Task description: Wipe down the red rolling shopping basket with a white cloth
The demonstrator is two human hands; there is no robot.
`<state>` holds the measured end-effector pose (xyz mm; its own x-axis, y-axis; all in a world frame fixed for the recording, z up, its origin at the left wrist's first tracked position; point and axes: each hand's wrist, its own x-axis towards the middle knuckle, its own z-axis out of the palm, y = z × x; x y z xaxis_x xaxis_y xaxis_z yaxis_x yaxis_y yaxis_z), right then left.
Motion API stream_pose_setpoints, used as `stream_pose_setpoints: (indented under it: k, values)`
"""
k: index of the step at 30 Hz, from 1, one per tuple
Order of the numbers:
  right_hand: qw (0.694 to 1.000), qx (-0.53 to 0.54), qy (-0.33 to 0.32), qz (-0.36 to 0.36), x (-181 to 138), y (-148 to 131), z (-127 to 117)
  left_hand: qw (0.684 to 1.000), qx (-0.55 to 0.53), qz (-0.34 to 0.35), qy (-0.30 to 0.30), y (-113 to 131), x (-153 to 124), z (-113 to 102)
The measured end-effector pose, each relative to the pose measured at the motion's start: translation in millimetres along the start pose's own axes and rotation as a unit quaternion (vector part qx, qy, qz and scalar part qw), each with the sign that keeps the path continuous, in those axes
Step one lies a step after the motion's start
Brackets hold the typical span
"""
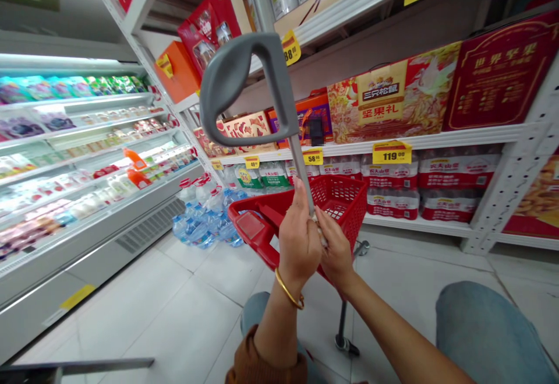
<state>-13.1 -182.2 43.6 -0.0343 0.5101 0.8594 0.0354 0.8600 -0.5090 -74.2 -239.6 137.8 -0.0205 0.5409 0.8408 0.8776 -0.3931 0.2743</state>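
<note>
My left hand (298,238) and my right hand (335,250) are both closed round the thin metal pole (301,174) of a red shopping basket's pull handle. The pole rises to a grey plastic loop grip (238,87) near the top of the view. The red basket (332,203) stands tilted on the floor just beyond my hands, on small wheels (347,344). A gold bangle sits on my left wrist. My knees in blue jeans (484,331) show at the bottom.
Shelves of red gift boxes (498,75) and packs of bottled water (437,183) run along the right with yellow price tags. A lit refrigerated case (78,157) lines the left. Wrapped water bottles (205,221) lie on the white tiled floor behind the basket.
</note>
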Motion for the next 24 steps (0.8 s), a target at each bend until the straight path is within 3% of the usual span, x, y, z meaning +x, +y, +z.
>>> stream_pose_setpoints:
  k: [6, 9, 11, 14, 20, 24]
  values:
    - [0.998, 0.019, -0.030, 0.049, -20, 9, -5, 0.999, 0.012, 0.036, -0.024, -6, -2, 0]
    - [0.991, 0.061, -0.032, 0.115, -21, 6, -10, 0.997, 0.036, 0.058, -0.030, -9, -1, -3]
    - [0.972, 0.116, -0.018, 0.202, -12, 0, -13, 0.995, 0.053, 0.077, -0.034, -11, 0, -5]
    - [0.916, 0.244, -0.004, 0.318, 18, -15, -17, 0.991, 0.076, 0.104, -0.041, -14, 2, -9]
    - [0.878, 0.385, -0.006, 0.283, 97, -41, -17, 0.984, 0.122, 0.120, -0.040, -17, 4, -11]
    - [0.871, 0.406, -0.041, 0.274, 116, -44, -12, 0.979, 0.171, 0.103, -0.049, -15, 3, -9]
